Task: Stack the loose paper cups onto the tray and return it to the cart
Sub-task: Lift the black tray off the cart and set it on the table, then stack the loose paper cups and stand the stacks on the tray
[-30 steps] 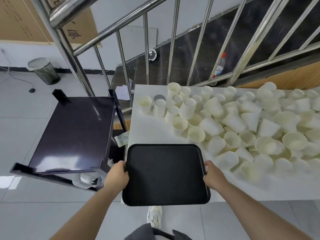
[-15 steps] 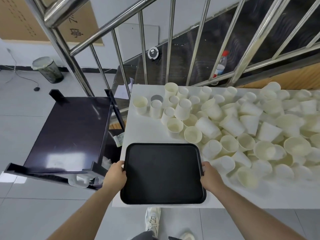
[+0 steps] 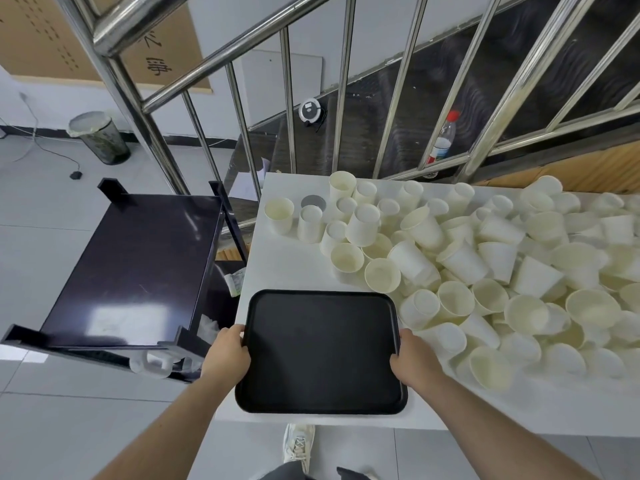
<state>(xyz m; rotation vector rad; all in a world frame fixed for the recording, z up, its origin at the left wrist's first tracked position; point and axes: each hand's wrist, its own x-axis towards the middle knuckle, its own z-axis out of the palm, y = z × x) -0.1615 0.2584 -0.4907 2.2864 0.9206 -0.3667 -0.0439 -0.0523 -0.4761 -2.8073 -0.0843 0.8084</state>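
Tray (image 3: 322, 348) in both hands' grip

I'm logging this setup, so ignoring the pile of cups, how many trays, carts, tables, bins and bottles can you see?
tray: 1
cart: 1
table: 1
bin: 1
bottle: 1
Total: 5

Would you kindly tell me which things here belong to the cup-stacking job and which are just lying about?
Job: black tray, gripped by left hand and right hand; loose paper cups; cart.

Lying about: bin, water bottle, round white device, cardboard sheet.
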